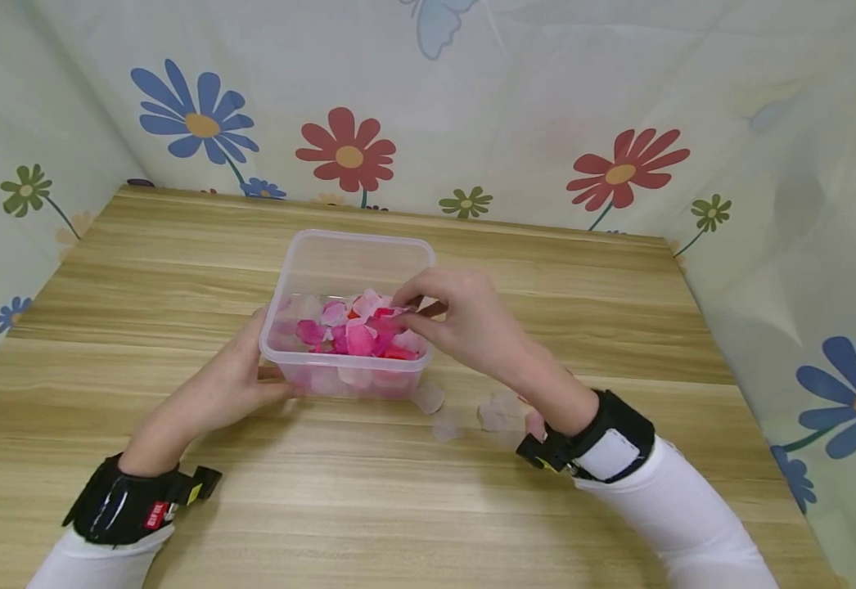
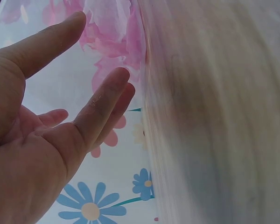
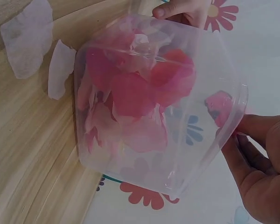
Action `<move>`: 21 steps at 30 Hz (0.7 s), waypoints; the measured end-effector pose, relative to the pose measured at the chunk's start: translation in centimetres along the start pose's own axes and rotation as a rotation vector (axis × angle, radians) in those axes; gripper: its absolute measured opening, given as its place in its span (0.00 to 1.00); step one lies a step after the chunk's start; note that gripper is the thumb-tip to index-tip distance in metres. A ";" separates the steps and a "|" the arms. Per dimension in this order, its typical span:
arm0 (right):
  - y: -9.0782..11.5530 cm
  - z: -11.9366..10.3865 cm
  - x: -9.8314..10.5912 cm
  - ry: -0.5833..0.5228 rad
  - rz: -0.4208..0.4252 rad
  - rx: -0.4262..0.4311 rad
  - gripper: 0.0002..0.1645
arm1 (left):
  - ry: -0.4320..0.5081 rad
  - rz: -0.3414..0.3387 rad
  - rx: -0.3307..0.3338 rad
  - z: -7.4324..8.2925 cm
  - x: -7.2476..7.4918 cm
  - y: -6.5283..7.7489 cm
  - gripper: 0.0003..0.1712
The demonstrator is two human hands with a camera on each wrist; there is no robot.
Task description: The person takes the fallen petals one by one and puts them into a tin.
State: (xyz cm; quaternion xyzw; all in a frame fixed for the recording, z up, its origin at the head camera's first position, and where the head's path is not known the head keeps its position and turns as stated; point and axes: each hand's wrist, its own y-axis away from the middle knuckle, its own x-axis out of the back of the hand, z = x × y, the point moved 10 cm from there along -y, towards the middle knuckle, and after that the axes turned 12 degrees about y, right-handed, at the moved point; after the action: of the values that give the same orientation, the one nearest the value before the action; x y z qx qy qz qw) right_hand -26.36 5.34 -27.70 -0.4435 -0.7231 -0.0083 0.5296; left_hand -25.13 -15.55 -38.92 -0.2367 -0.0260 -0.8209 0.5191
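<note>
A clear plastic container point(image 1: 347, 358) stands on the wooden table, with many pink, red and pale artificial flower petals point(image 1: 360, 337) piled inside. At its left side my left hand point(image 1: 223, 375) rests against the wall, its fingers fairly straight in the left wrist view. Over the container's right rim reaches my right hand point(image 1: 468, 319), pinching a petal between thumb and fingers. Through the clear wall in the right wrist view, a pink petal point(image 3: 219, 108) shows at those fingertips.
Several pale loose petals point(image 1: 493, 415) lie on the wooden table point(image 1: 369, 507) right of the container, some partly behind the right forearm. A flower-printed curtain point(image 1: 509, 98) hangs around the table's back and sides. Both wrists wear black straps.
</note>
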 end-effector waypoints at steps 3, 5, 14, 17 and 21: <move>-0.1 0.0 -0.3 -0.002 -0.012 0.001 0.15 | -0.003 -0.001 -0.004 -0.1 0.0 0.0 0.61; -0.1 0.1 -0.4 0.000 -0.019 -0.003 0.16 | -0.008 0.000 -0.006 -0.1 0.0 0.0 0.62; -0.1 0.2 0.0 0.052 -0.024 0.010 0.25 | -0.007 -0.006 0.009 -0.1 -0.1 0.1 0.62; 0.2 0.5 0.5 0.088 -0.007 0.015 0.25 | -0.009 -0.001 0.004 -0.1 -0.1 0.1 0.61; 0.8 1.4 1.2 0.110 -0.016 -0.013 0.25 | -0.004 -0.005 0.004 0.0 -0.2 0.0 0.61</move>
State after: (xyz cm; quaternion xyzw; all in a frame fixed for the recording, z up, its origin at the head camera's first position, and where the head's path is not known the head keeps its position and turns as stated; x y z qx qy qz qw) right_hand -26.97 7.21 -27.77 -0.4399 -0.6965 -0.0415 0.5654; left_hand -25.04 -15.42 -39.02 -0.2372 -0.0289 -0.8216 0.5176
